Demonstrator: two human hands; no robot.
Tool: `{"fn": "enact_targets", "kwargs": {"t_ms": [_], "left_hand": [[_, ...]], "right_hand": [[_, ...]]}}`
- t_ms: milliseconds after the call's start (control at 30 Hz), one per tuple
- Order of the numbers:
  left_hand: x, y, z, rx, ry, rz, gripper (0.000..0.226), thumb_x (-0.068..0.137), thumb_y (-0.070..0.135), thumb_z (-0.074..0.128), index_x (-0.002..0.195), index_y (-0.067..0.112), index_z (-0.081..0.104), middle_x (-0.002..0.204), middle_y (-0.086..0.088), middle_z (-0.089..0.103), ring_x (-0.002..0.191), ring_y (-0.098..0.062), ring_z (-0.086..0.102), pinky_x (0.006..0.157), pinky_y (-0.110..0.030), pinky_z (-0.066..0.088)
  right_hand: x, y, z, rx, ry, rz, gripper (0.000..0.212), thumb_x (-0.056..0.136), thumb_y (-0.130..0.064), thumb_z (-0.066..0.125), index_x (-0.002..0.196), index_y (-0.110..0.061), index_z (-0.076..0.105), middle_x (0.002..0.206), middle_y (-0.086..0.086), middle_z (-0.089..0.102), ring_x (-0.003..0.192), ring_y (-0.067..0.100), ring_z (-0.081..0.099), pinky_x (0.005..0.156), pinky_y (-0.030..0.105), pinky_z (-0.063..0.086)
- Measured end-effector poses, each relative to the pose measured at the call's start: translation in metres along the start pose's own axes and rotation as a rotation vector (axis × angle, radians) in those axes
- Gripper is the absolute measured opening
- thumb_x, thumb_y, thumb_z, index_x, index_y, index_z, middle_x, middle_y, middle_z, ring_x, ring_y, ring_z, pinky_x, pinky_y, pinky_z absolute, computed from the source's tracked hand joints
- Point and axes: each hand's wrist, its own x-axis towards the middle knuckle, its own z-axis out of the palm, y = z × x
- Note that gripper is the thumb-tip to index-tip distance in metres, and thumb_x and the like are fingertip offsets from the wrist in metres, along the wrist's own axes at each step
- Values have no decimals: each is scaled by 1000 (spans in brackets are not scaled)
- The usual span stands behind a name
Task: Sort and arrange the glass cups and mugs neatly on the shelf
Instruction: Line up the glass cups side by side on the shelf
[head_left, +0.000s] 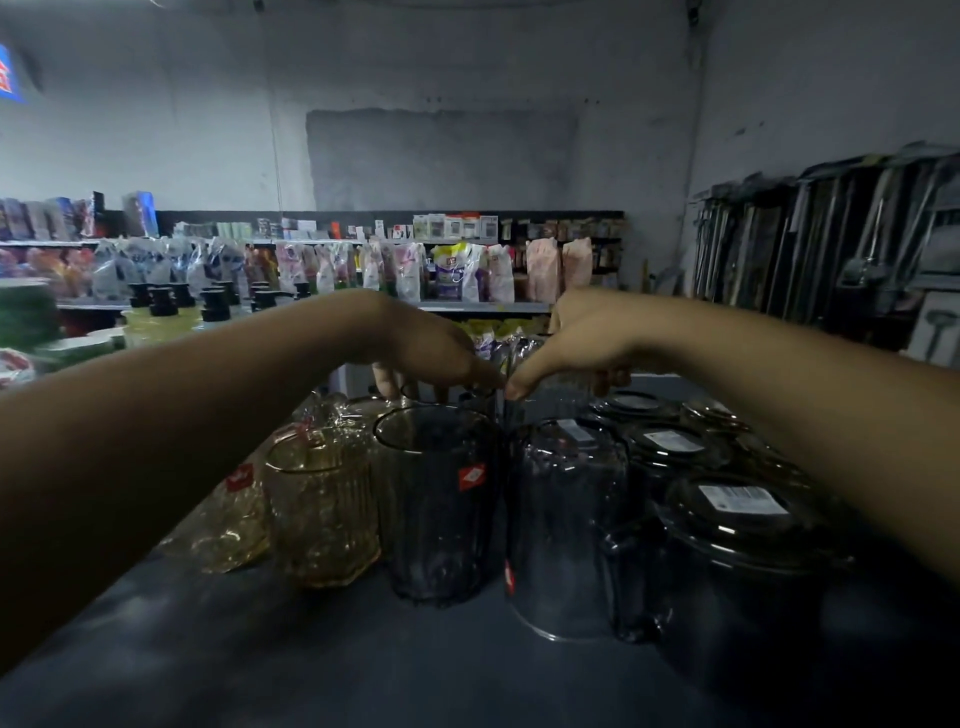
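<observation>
Glass cups stand in rows on the dark shelf top (249, 654). An amber ribbed cup (322, 514) is at the left, beside an upright smoky ribbed tumbler (436, 509) with a red sticker. To its right are an upside-down clear glass (566, 525) and an upside-down dark mug (743, 556) with a barcode label. My left hand (431, 348) reaches over them, fingers and thumb curled down around the rim of a dark cup (467, 397) in the back row. My right hand (576, 338) grips a clear glass (556, 392) from above, mostly hidden by the hand.
More upside-down dark glasses (665, 447) fill the right side behind the mug. A wrapped amber piece (218, 530) lies at the far left. Store shelves with packaged goods (415, 270) run across the background, and long-handled tools (831, 239) hang at the right.
</observation>
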Motion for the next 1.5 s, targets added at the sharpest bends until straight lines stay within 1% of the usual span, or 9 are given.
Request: {"fn": "enact_targets", "kwargs": {"t_ms": [100, 333, 500, 733, 933, 1033, 1133, 1300, 1500], "left_hand": [[-3, 5, -2, -4, -31, -27, 47, 93, 68, 51, 112, 25, 57, 103, -3, 62, 100, -27, 66, 56, -30, 56], [-10, 11, -4, -3, -81, -48, 60, 80, 63, 72, 123, 21, 62, 117, -8, 63, 104, -30, 66, 69, -38, 65], [-8, 11, 1, -73, 42, -49, 45, 79, 58, 77, 96, 17, 68, 104, -12, 69, 90, -32, 70, 56, -34, 57], [-24, 7, -11, -256, 212, -22, 41, 84, 48, 77, 101, 11, 70, 101, -12, 68, 86, -31, 70, 49, -30, 57], [-48, -13, -26, -526, 533, 56, 46, 84, 43, 79, 107, 5, 67, 96, -19, 70, 80, -39, 73, 61, -42, 61], [-53, -23, -18, -773, 660, 93, 49, 83, 43, 79, 110, 7, 60, 100, -20, 70, 84, -41, 74, 70, -50, 62], [-59, -22, 0, -992, 784, 168, 52, 83, 42, 79, 113, 8, 53, 104, -19, 68, 90, -45, 73, 74, -59, 62], [-60, -11, 29, -1257, 880, 311, 46, 87, 40, 77, 110, 14, 45, 115, -21, 64, 95, -40, 73, 78, -59, 62], [-67, -26, 34, -945, 767, 293, 43, 91, 41, 70, 108, 9, 46, 107, -14, 71, 85, -28, 75, 72, -45, 65]], "right_hand": [[3, 4, 11, -39, -54, -10, 54, 67, -48, 90, 63, -15, 48, 58, -1, 45, 47, 16, 43, 40, 16, 34], [9, 6, 22, -93, -155, -20, 46, 79, -46, 82, 69, -13, 51, 68, 3, 50, 57, 20, 48, 53, 25, 40], [-7, 2, 12, -89, -242, 25, 56, 79, -59, 77, 67, -17, 44, 68, -1, 45, 55, 18, 49, 49, 24, 43], [-13, 4, 10, -110, -187, 26, 61, 76, -77, 66, 74, -17, 52, 82, 1, 57, 75, 19, 61, 70, 32, 50], [-19, 2, 10, 105, 170, -94, 63, 83, -64, 69, 105, -4, 73, 109, 20, 72, 96, 34, 70, 92, 47, 57], [-16, -6, 6, 430, 223, -72, 66, 90, -57, 65, 116, 3, 66, 94, 16, 70, 73, 29, 65, 76, 42, 58], [-16, -22, 3, 884, 113, 0, 72, 91, -54, 67, 140, -5, 49, 118, 20, 62, 85, 30, 72, 68, 37, 62], [-17, -44, -2, 1249, -35, -35, 38, 94, -48, 65, 111, -14, 66, 120, 22, 70, 109, 39, 69, 86, 45, 61], [-5, -38, -10, 979, 193, -159, 69, 77, -45, 84, 124, -2, 60, 107, 21, 75, 84, 31, 77, 68, 41, 63]]}}
